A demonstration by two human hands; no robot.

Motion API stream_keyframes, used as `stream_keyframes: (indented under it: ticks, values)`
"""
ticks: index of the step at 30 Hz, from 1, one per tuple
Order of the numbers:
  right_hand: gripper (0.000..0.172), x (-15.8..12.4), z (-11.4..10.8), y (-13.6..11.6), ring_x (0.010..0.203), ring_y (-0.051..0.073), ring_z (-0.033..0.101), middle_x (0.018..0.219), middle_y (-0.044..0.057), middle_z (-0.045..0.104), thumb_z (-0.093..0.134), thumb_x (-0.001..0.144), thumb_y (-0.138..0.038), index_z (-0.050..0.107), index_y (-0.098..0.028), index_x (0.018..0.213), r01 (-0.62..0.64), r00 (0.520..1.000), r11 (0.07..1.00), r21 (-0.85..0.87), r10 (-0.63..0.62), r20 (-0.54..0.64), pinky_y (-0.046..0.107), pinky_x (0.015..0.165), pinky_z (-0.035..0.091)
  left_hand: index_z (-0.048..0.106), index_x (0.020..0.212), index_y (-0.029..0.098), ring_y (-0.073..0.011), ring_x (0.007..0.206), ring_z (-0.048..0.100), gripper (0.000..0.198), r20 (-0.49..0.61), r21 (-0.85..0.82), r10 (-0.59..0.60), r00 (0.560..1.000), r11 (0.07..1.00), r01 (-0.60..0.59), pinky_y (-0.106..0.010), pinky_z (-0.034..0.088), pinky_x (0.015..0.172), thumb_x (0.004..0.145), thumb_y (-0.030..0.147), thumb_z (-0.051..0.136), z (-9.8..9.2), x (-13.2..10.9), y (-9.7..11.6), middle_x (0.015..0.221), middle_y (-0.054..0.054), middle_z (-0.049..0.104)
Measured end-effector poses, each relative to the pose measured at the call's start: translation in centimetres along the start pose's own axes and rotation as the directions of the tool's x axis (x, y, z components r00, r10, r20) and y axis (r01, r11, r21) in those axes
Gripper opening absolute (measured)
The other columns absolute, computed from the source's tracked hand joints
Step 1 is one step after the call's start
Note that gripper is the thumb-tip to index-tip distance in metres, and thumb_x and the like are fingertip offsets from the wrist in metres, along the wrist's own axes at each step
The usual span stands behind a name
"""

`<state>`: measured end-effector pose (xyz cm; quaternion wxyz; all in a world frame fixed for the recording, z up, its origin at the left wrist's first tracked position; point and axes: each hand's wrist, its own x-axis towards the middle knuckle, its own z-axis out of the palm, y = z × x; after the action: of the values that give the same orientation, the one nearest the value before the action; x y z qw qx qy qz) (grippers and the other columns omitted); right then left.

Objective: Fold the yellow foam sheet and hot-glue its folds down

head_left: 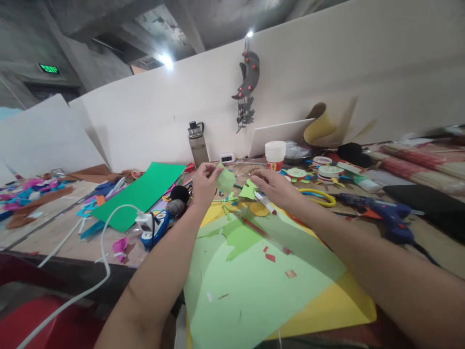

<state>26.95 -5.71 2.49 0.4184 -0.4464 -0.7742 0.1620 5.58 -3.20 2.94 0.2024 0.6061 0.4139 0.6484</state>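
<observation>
"What is the left hand (204, 185) up to?"

"Its thumb and fingers are pinching a pale green paper piece (225, 181), which juts out to the right of the fingertips."

"And the right hand (276, 186)?"

"Palm down, fingers bent and drawn together, pointing back toward the left. A brighter green notched paper scrap (248, 190) sits right at the fingertips, on their left. I can't tell whether they grip it or only hover over it."

"What's that below the right hand?"

"A white marker (265, 202) with a dark red end, slanting down beneath the fingers. Nearer the wearer, below both hands, a large light green sheet (261, 286) overlaps a yellow sheet (337, 308), with red paper scraps (270, 258) scattered on the green."

"Anything off to the left hand's side?"

"A black ball (179, 194) and a gray ball (177, 208) just beside the wrist, then a blue-and-white power strip (156, 229) and a deep green sheet (143, 191) further left on the counter (445, 245). Behind that hand stands a water bottle (198, 145)."

"Past the right hand?"

"Stacked paper cups (275, 155) just behind it, a yellow ring (319, 198) to its right, and a blue glue gun (394, 215) further right."
</observation>
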Motion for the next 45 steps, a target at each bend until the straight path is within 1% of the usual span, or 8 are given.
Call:
stream_keyframes:
  ticks: [6, 10, 14, 18, 22, 32, 39, 45]
  values:
    - [0.028, -0.2, 2.1, -0.1, 0.075, 0.018, 0.063, 0.092, 0.007, 0.07, 0.054, 0.085, -0.039, 0.064, -0.019, 0.102, -0.158, 0.986, 0.94, 0.302, 0.137, 0.091, 0.03, 0.066, 0.049, 0.057, 0.076, 0.018, -0.0085, 0.054, 0.052, 0.03, 0.116, -0.104, -0.184, 0.976, 0.975, 0.197, -0.019, 0.038, 0.05, 0.074, 0.043, 0.075, 1.6, -1.6, 0.1, 0.063, 0.003, 0.06]
    - [0.017, -0.4, 2.7, -0.3, 0.063, 0.015, 0.059, 0.074, 0.001, 0.067, 0.063, 0.074, -0.035, 0.066, -0.02, 0.083, -0.211, 0.977, 0.884, 0.417, 0.186, 0.101, 0.028, 0.059, 0.048, 0.06, 0.076, 0.018, -0.0078, 0.052, 0.051, 0.035, 0.215, -0.204, -0.281, 0.935, 0.924, 0.324, -0.019, 0.038, 0.049, 0.071, 0.048, 0.077, 2.3, -2.1, 0.0, 0.062, 0.004, 0.06]
    - [0.015, -0.3, 1.9, -0.7, 0.052, 0.011, 0.051, 0.061, -0.003, 0.06, 0.068, 0.068, -0.033, 0.061, -0.02, 0.072, -0.292, 0.947, 0.805, 0.517, 0.318, 0.04, 0.025, 0.051, 0.043, 0.065, 0.084, 0.018, -0.0123, 0.058, 0.058, 0.045, 0.39, -0.37, -0.395, 0.832, 0.76, 0.534, -0.024, 0.046, 0.054, 0.073, 0.062, 0.07, 2.3, -1.9, 0.4, 0.072, -0.001, 0.067]
    - [0.022, 0.2, 1.4, -0.7, 0.049, 0.01, 0.047, 0.059, -0.003, 0.058, 0.072, 0.063, -0.035, 0.058, -0.02, 0.07, -0.334, 0.917, 0.732, 0.593, 0.397, 0.027, 0.024, 0.046, 0.039, 0.069, 0.085, 0.013, -0.0135, 0.062, 0.061, 0.048, 0.551, -0.24, -0.407, 0.729, 0.76, 0.605, -0.026, 0.048, 0.059, 0.058, 0.049, 0.086, 2.1, -2.0, 0.8, 0.079, -0.006, 0.072]
    - [0.026, 0.4, 1.0, -0.1, 0.051, 0.011, 0.048, 0.055, -0.002, 0.055, 0.064, 0.074, -0.044, 0.058, -0.019, 0.069, -0.303, 0.937, 0.777, 0.551, 0.348, 0.024, 0.024, 0.047, 0.039, 0.069, 0.08, 0.012, -0.0101, 0.057, 0.057, 0.046, 0.489, -0.2, -0.451, 0.747, 0.775, 0.599, -0.024, 0.046, 0.057, 0.052, 0.043, 0.089, 2.1, -2.1, 0.7, 0.074, -0.005, 0.071]
    - [0.012, 0.1, -1.9, -0.4, 0.068, 0.017, 0.061, 0.075, 0.002, 0.07, 0.065, 0.075, -0.03, 0.071, -0.021, 0.079, -0.154, 0.965, 0.988, -0.023, 0.155, 0.211, 0.028, 0.061, 0.043, 0.066, 0.089, 0.017, -0.0124, 0.061, 0.065, 0.025, 0.273, -0.352, -0.527, 0.805, 0.724, 0.594, -0.021, 0.046, 0.053, 0.065, 0.021, 0.074, 2.1, -1.6, 0.1, 0.082, -0.004, 0.074]
    - [0.015, 0.7, -5.4, -0.4, 0.059, 0.017, 0.056, 0.067, 0.003, 0.068, 0.061, 0.081, -0.032, 0.07, -0.021, 0.079, -0.127, 0.937, 0.991, -0.046, 0.105, -0.332, 0.029, 0.056, 0.04, 0.063, 0.084, 0.017, -0.0144, 0.069, 0.068, 0.018, 0.213, -0.41, -0.57, 0.794, 0.686, 0.602, -0.025, 0.053, 0.063, 0.067, 0.018, 0.07, 2.1, -1.3, 1.0, 0.083, -0.004, 0.074]
    - [0.02, 0.2, -3.4, 0.2, 0.08, 0.02, 0.065, 0.093, 0.004, 0.074, 0.067, 0.075, -0.023, 0.072, -0.023, 0.094, -0.006, 0.976, 0.976, -0.217, 0.054, 0.213, 0.029, 0.068, 0.047, 0.064, 0.088, 0.018, -0.0175, 0.073, 0.07, 0.018, 0.218, -0.383, -0.61, 0.762, 0.664, 0.642, -0.03, 0.057, 0.065, 0.071, 0.017, 0.068, 2.2, -1.5, 0.5, 0.082, -0.004, 0.074]
